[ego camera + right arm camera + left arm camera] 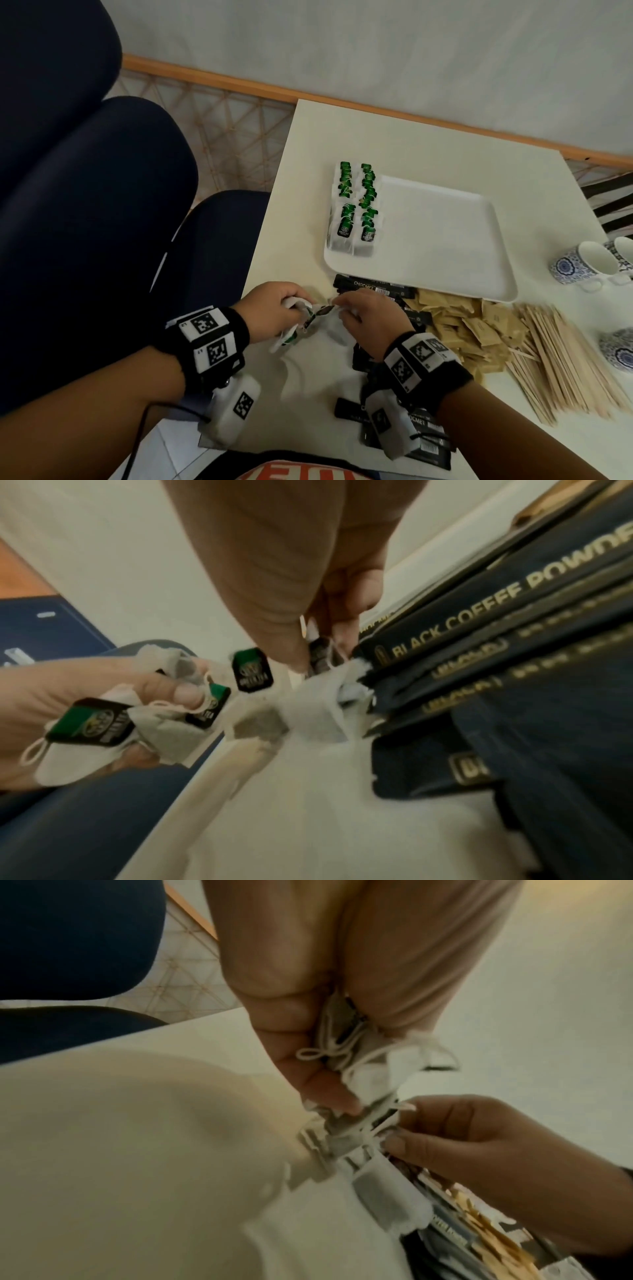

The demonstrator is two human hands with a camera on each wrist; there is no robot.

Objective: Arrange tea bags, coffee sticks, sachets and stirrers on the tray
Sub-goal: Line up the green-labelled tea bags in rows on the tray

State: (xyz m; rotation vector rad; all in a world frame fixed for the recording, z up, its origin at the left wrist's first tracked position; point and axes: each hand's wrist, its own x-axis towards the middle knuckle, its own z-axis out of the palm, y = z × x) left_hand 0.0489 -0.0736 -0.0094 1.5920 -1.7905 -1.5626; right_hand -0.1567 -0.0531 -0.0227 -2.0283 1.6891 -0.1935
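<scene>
A white tray (445, 240) lies on the table with two rows of green-tagged tea bags (356, 209) along its left side. In front of it, my left hand (274, 308) grips a bunch of loose tea bags (103, 723) with strings and tags. My right hand (363, 318) pinches a tea bag tag (320, 653) close beside the left hand, over another tea bag (308, 712) on the table. Black coffee sticks (376, 291), brown sachets (472, 329) and wooden stirrers (561, 363) lie to the right.
Blue-patterned cups (582, 267) stand at the table's right edge, another cup (620, 346) below them. More black coffee sticks (421, 431) lie under my right wrist. Dark blue chairs (85, 205) stand left of the table (325, 137).
</scene>
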